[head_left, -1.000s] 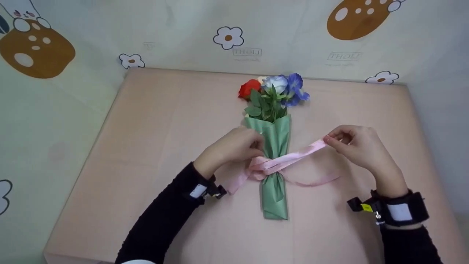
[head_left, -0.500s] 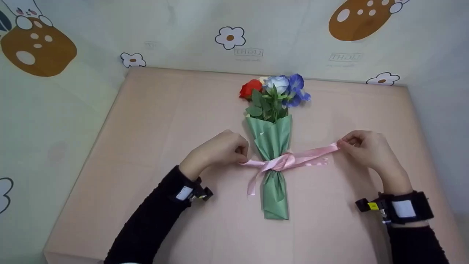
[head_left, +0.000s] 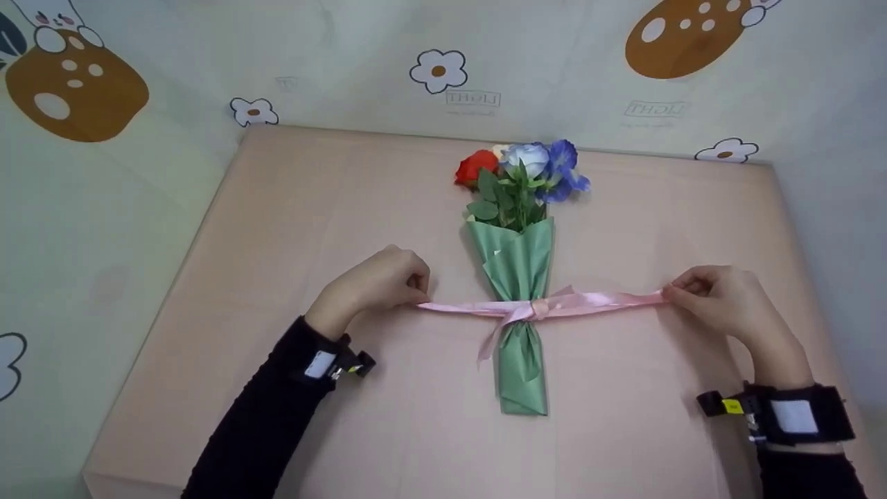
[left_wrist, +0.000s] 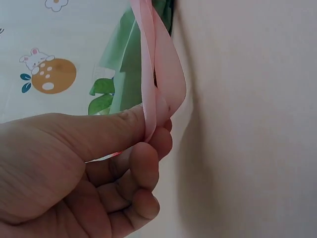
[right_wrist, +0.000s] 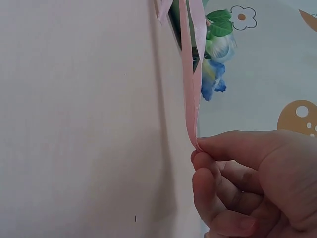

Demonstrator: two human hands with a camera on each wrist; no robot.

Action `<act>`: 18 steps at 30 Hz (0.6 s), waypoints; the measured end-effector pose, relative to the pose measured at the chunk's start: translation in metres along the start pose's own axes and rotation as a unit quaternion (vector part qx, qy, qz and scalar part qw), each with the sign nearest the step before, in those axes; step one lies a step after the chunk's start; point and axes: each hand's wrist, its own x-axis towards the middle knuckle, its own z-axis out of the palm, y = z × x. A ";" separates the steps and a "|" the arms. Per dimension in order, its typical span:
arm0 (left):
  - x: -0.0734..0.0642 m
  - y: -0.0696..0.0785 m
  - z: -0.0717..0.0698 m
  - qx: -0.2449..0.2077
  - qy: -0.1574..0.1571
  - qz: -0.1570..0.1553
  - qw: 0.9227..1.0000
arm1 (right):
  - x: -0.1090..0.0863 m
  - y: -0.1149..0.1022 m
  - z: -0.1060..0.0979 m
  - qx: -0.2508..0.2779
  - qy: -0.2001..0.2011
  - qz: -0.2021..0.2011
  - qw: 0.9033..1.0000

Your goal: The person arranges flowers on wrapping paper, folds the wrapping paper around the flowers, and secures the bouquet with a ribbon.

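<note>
A bouquet in green wrapping paper (head_left: 516, 260) lies on the table, its red rose (head_left: 477, 168), pale blue rose (head_left: 527, 161) and blue-violet flower (head_left: 565, 166) toward the back. Around its narrow waist a pink ribbon (head_left: 596, 301) is knotted, with one tail hanging to the lower left. My left hand (head_left: 378, 281) pinches a ribbon loop between thumb and forefinger, left of the bouquet. On the other side my right hand (head_left: 724, 298) pinches a second loop the same way. Both loops stretch nearly level; each shows doubled ribbon in its wrist view.
The table (head_left: 312, 208) has a pale pink cover. Behind it and to the left hangs a light backdrop (head_left: 332, 62) printed with flowers and brown fruit shapes. A camera is strapped to each wrist above the dark sleeves (head_left: 253, 416).
Both hands have moved apart, left hand to the left, right hand to the right and slightly nearer. The ribbon has drawn from a loose tangle into a small knot with taut loops.
</note>
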 end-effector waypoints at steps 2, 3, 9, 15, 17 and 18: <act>-0.004 -0.007 -0.001 0.001 0.002 -0.007 1.000 | -0.006 0.004 -0.002 -0.005 -0.007 -0.002 1.000; -0.005 -0.010 -0.001 0.001 0.002 -0.013 1.000 | -0.010 0.005 -0.003 -0.007 -0.010 -0.005 1.000; -0.013 -0.024 -0.007 0.002 0.014 -0.051 0.999 | -0.022 0.013 -0.008 -0.006 -0.037 -0.024 0.999; -0.014 -0.029 -0.011 -0.016 0.027 -0.068 0.997 | -0.021 0.013 -0.005 -0.006 -0.078 -0.026 0.997; -0.013 -0.028 -0.011 -0.024 0.029 -0.068 0.997 | -0.020 0.010 -0.005 -0.014 -0.094 -0.026 0.995; -0.013 -0.028 -0.011 -0.027 0.030 -0.066 0.997 | -0.019 0.007 -0.006 -0.019 -0.100 -0.024 0.994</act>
